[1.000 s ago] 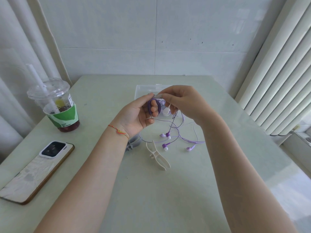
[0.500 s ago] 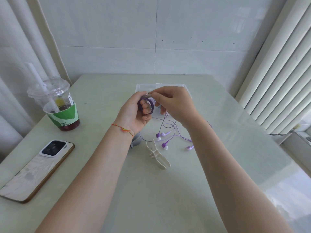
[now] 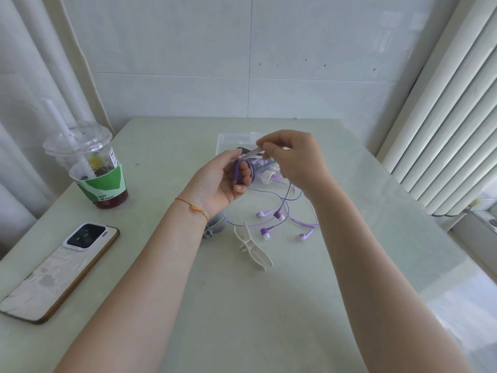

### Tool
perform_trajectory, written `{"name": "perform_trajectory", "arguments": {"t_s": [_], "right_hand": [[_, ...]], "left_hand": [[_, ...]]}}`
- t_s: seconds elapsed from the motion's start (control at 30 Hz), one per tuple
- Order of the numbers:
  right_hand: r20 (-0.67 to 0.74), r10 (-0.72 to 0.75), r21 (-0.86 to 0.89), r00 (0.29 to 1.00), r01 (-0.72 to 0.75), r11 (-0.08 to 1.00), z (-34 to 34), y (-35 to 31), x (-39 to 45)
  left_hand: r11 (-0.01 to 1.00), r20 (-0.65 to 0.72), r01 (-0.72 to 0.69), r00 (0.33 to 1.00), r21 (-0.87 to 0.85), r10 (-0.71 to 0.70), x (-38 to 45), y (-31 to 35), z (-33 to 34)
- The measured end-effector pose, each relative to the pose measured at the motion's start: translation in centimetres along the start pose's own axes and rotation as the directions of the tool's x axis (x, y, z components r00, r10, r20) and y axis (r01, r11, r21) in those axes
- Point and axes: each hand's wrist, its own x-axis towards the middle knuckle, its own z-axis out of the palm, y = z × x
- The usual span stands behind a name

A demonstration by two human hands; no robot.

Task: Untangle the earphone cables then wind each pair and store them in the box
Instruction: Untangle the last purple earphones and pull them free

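My left hand (image 3: 220,181) holds a coil of dark purple earphone cable (image 3: 236,170) looped around its curled fingers. My right hand (image 3: 293,160) pinches the same cable just above the coil, drawing it taut. Loose purple cable trails down to several earbuds (image 3: 279,216) lying tangled on the table. A clear plastic box (image 3: 228,141) sits behind both hands, with pale earphones (image 3: 269,173) inside it, partly hidden by the hands.
A white cable winder (image 3: 252,246) and a grey one (image 3: 215,227) lie near my left wrist. A lidded drink cup with straw (image 3: 91,165) and a phone (image 3: 59,267) sit at the left. Blinds hang at the right, a tiled wall behind.
Both hands drifted slightly left while another turn of cable went around my left fingers. The loose cable on the table grew shorter and the earbuds shifted a little.
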Motion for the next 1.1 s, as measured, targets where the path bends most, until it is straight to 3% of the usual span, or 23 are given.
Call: {"name": "perform_trajectory", "arguments": {"t_s": [0.13, 0.27, 0.6, 0.73, 0.87, 0.97, 1.1], "right_hand": [[0.015, 0.070, 0.057, 0.997, -0.071, 0.996, 0.3, 0.2, -0.1], [0.203, 0.141, -0.066, 0.969, -0.130, 0.989, 1.2, 0.2, -0.5], [0.475, 0.264, -0.245, 0.839, -0.162, 0.956, 2.5, -0.9, -1.7], [0.432, 0.266, -0.274, 0.862, -0.156, 0.949, 2.4, -1.5, -1.7], [0.450, 0.247, -0.335, 0.858, -0.094, 0.938, 1.9, -1.8, -1.7], [0.444, 0.226, -0.333, 0.867, -0.075, 0.940, 1.2, -2.1, -1.7], [0.332, 0.184, -0.230, 0.925, -0.110, 0.967, -0.2, -2.3, -1.1]], "left_hand": [[0.979, 0.122, -0.024, 0.991, -0.204, 0.049, -0.4, 0.4, 0.3], [0.958, 0.170, -0.094, 0.975, -0.270, 0.144, -0.6, 0.8, 0.4], [0.937, -0.021, -0.192, 0.981, -0.293, 0.194, -0.3, 0.7, 0.2], [0.956, -0.074, -0.287, 0.956, -0.051, 0.283, 0.1, 0.5, -0.2], [0.898, -0.139, -0.360, 0.905, 0.252, 0.401, 0.0, 0.0, -0.5], [0.805, -0.149, -0.329, 0.880, 0.494, 0.451, 0.1, -0.5, -0.6], [0.747, -0.083, -0.259, 0.919, 0.612, 0.387, 0.0, -0.4, -0.7]]}}
